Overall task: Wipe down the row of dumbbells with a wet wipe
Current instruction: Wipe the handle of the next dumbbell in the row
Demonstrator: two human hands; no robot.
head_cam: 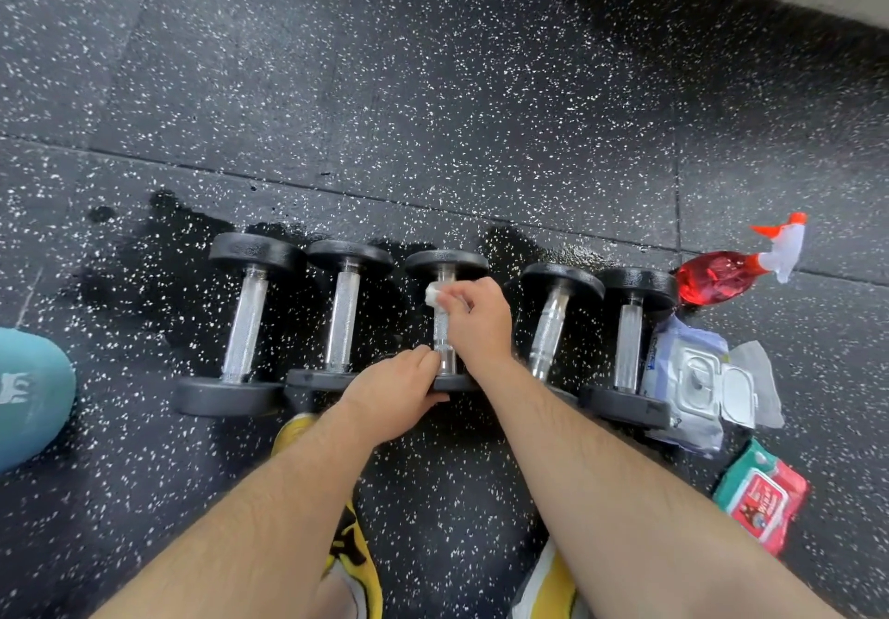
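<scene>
Five black round-head dumbbells with knurled steel handles, lined up on speckled rubber floor. On middle dumbbell right hand pinches crumpled white wet wipe against far end of handle, while left hand clamps near head. Floor wet underneath, heads round, so loosen that grip and it probably rolls into neighbour. Tiny wad could skip knurling too.
</scene>
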